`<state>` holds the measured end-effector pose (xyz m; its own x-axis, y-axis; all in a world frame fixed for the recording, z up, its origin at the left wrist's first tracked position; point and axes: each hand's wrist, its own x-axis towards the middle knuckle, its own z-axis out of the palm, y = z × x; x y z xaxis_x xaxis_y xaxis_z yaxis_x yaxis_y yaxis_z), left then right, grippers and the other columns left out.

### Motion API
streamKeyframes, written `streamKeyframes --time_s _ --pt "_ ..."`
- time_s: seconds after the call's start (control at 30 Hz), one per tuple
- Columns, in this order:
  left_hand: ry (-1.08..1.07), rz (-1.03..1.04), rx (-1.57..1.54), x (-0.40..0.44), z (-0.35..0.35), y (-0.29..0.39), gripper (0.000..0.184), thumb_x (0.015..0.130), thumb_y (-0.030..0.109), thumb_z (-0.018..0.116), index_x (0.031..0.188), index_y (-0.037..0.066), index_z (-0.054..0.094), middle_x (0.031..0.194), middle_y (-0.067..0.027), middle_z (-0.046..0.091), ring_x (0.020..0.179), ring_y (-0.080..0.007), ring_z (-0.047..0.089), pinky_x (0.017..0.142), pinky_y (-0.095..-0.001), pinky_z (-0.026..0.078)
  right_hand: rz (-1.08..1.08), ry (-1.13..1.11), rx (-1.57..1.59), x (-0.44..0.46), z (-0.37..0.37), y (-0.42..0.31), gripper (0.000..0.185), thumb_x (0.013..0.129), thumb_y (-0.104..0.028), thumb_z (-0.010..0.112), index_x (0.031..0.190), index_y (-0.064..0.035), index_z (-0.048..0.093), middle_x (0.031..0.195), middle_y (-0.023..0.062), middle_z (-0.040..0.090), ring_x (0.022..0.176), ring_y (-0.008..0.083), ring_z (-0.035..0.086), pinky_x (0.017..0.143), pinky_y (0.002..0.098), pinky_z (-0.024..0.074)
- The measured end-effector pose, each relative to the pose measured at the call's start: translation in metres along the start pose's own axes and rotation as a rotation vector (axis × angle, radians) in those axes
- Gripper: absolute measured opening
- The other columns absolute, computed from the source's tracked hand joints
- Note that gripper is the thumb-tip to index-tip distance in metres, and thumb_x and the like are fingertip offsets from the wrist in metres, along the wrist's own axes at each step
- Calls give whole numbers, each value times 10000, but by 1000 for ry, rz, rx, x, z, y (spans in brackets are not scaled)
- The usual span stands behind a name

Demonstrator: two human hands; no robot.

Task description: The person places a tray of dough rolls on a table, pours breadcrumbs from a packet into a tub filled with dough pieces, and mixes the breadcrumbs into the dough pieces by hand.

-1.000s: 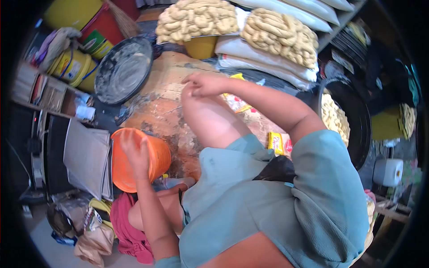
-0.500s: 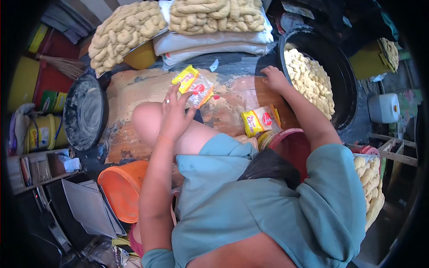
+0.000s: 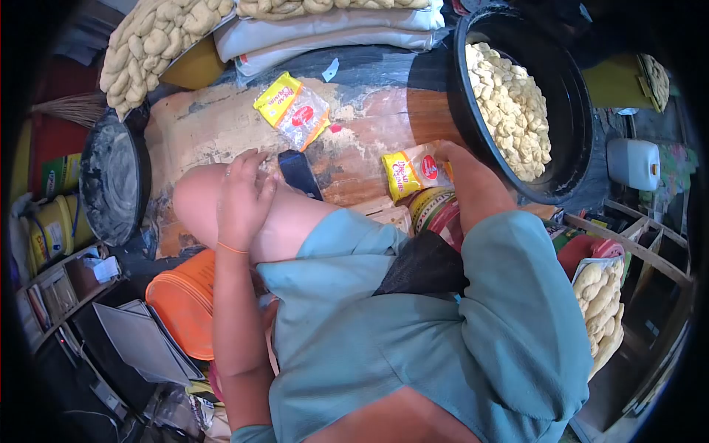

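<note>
"Head view: left hand (image 3: pixel 247 196)?"

"Resting over the knee (image 3: pixel 198 207), fingers loosely parted."

"Right hand (image 3: pixel 452 155)?"

"Overlapping the nearer bread-crumbs packet (image 3: pixel 410 171) at its right end; fingers hidden, can't tell whether they're pinching."

"Packet lying where?"

"On the wooden board (image 3: pixel 428 122), near the black tub (image 3: pixel 569 103)."

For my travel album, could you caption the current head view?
Left hand at the knee, right hand by a crumb packet, near a black tub of dough pieces.

Single head-worn camera; looks forward, steeply down, close over wearer's shirt (image 3: pixel 340 325) toward wooden surface (image 3: pixel 365 136); wide, dark-rimmed view.
</note>
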<state>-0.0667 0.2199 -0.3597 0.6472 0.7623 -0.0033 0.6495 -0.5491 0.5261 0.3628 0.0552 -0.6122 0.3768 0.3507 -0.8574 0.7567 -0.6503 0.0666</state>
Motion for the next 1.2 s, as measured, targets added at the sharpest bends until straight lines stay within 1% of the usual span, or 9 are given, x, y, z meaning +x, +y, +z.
streamKeyframes --time_s 0.2,0.37,0.47,0.57,0.7,0.8,0.87,0.93,1.2 --pt "-38 -14 42 3 -3 8 337 816 170 626 1111 14 579 1094 -172 597 1040 -343 550 913 -409 421 -4 19 65 72 71 32 581 782 -284 660 1277 -23 505 1276 189 538 1175 289 536 978 376 437" --pt "-12 37 63 4 4 2 331 819 210 622 1100 39 585 1053 -149 603 985 -331 563 861 -422 428 -3 12 107 54 68 29 682 730 -324 721 1295 -25 484 1319 182 506 1152 284 547 946 373 453" --pt "-39 41 78 5 3 2 335 816 208 626 1104 43 585 1043 -147 609 985 -330 567 861 -424 429 -159 -300 -4 1 13 1 644 678 -246 758 1248 -40 541 1270 158 552 1154 286 540 969 377 433" --pt "-61 35 37 5 0 -1 327 815 208 628 1095 43 595 1041 -151 619 969 -331 580 847 -422 440 -86 -537 469 -88 -28 -7 692 664 -226 779 1280 -54 514 1251 112 559 1133 245 533 964 376 422" --pt "11 57 -51 -1 -7 -6 327 813 223 631 1078 33 612 1054 -168 623 956 -334 593 822 -417 461 -345 -910 429 -116 -20 30 804 711 -358 779 1358 -63 404 1234 68 542 1104 174 508 863 325 457" --pt "49 30 -116 -6 -9 -15 335 815 235 624 1077 27 617 1070 -173 622 968 -332 596 833 -415 467 -508 -655 -26 -150 -19 40 793 632 -287 835 1302 -73 468 1109 67 592 974 203 580 848 340 469" --pt "112 41 -155 -12 -7 -27 346 818 246 616 1084 24 616 1075 -171 621 978 -329 596 848 -414 467 -380 -396 -190 -208 -33 12 488 649 -108 729 1127 -98 630 1020 95 660 988 237 605 865 364 467" --pt "113 -2 -207 -19 -18 -26 353 819 254 607 1093 31 615 1088 -167 620 987 -326 596 864 -411 465 -455 -88 -325 -187 -13 27 430 608 -37 657 1032 -111 676 979 125 670 935 270 629 813 366 487" --pt "139 -33 -296 -49 -36 -42 368 835 266 597 1115 29 614 1125 -164 611 1040 -315 583 899 -382 456 -424 241 -320 -210 -69 29 323 632 -2 578 930 -76 677 897 147 668 886 303 632 786 373 490"
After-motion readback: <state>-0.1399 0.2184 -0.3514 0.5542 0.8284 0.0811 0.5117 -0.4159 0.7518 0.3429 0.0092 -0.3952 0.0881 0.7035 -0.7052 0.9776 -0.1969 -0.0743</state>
